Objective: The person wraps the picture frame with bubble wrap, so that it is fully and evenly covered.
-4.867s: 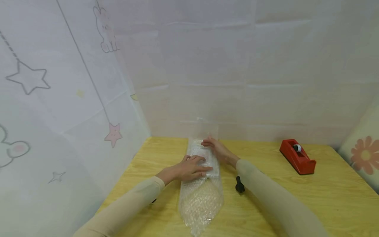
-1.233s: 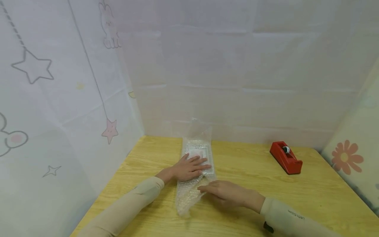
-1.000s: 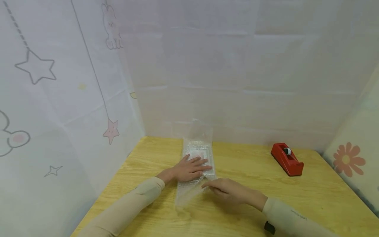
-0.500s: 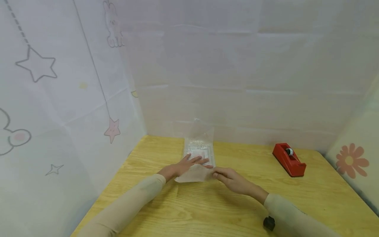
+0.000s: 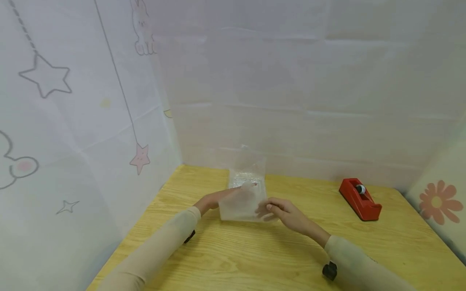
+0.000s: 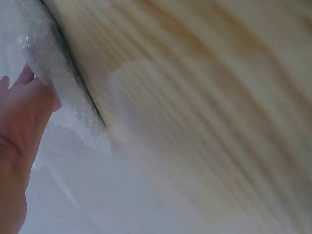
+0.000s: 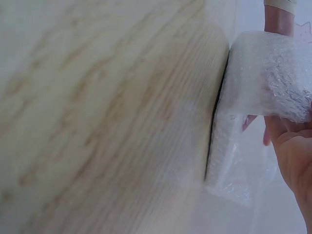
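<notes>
A sheet of bubble wrap (image 5: 238,208) lies lengthwise on the table, its near end raised as a translucent flap. Under the wrap's far part (image 5: 248,176) is a flat rectangular item, mostly hidden now. My left hand (image 5: 214,199) reaches in from the left beneath the flap, its fingers showing faintly through the plastic. In the left wrist view, my left hand (image 6: 22,114) is right at the wrap's edge. My right hand (image 5: 287,214) pinches the flap's right edge, thumb in front and fingers behind. The right wrist view shows the right hand (image 7: 295,156) against the bubbled plastic (image 7: 285,78).
A red tape dispenser (image 5: 360,199) with a roll of tape stands at the table's back right. The wooden table (image 5: 225,258) meets a pale cloth backdrop (image 5: 291,133), which the wrap's far end leans against. Small black devices (image 5: 329,270) sit under the sleeves.
My right hand has moved from the wrap's far right side to its near end and lifted that end up and over. My left hand, earlier flat on the item, is now behind the flap.
</notes>
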A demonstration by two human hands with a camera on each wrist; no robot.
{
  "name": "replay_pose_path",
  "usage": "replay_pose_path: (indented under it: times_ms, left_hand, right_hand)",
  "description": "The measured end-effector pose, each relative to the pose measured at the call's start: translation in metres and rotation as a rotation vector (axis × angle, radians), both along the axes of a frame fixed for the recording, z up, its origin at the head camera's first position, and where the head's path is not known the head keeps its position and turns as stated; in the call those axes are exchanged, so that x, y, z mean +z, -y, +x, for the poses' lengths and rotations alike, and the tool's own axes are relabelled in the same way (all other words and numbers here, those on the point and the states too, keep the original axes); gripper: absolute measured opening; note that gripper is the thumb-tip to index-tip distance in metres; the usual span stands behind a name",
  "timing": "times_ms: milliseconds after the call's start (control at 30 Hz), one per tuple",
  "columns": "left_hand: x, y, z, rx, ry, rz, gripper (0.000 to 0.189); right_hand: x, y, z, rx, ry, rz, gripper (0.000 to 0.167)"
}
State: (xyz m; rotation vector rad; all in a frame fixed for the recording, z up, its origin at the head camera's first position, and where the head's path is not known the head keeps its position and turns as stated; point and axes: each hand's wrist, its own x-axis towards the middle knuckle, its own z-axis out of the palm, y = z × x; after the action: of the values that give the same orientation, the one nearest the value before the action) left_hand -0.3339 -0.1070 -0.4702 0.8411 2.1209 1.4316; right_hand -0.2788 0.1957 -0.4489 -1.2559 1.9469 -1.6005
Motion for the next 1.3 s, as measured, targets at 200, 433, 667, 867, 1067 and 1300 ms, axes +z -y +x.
replay_pose_path:
  times_ms: [200, 433, 667, 867, 1067, 1300]
  left_hand:
    - [0.003, -0.002, -0.009, 0.128, 0.113, 0.057, 0.085]
    - [0.016, 0.002, -0.022, 0.138, -0.049, 0.114, 0.060]
    - [0.021, 0.010, -0.031, 0.170, -0.032, 0.135, 0.055]
    - [0.018, 0.007, -0.029, 0.189, -0.073, 0.175, 0.052]
    - [0.017, 0.002, -0.022, 0.246, -0.346, 0.065, 0.055]
    - [0.019, -0.005, -0.004, 0.267, -0.841, -0.170, 0.052]
  right_hand:
    - [-0.005, -0.004, -0.012, -0.084, 0.055, -0.016, 0.034]
    - [-0.006, -0.007, -0.028, -0.245, 0.080, 0.063, 0.039]
    - [-0.007, -0.002, -0.041, -0.322, 0.026, 0.098, 0.035]
    - [-0.016, 0.003, -0.053, -0.376, -0.022, 0.119, 0.033]
    - [-0.022, 0.005, -0.058, -0.401, 0.007, 0.131, 0.031]
    - [-0.023, 0.006, -0.064, -0.424, 0.048, 0.140, 0.031]
